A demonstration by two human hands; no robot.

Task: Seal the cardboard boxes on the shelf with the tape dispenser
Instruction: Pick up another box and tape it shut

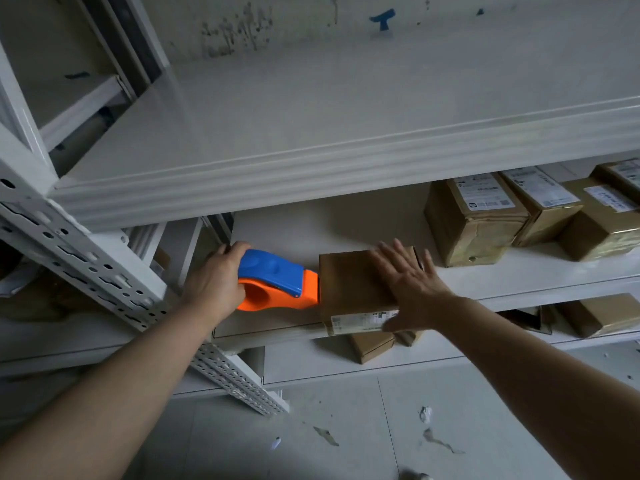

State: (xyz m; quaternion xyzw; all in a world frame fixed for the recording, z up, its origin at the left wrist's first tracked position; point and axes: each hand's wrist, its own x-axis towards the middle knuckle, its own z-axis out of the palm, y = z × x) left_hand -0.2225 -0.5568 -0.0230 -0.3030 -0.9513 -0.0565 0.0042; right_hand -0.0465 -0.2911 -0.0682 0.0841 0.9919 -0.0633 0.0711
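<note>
My L hand grips the dispenser, its nose touching the box on its left, near edge of white shelf. R hand flat on top, fingers spread. Taped boxes far right; scuffed grey floor below.

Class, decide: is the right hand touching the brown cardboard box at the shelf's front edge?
Touching. The head view shows the right hand pressed flat on top of the brown cardboard box.

Your box sits at the front edge of the shelf. The tape dispenser lies just left of it, touching its left side. Your left hand holds the dispenser's left end. Your right hand lies flat on top of the box. More boxes stand to the right, further back. Other boxes lie on the lower shelf.
</note>
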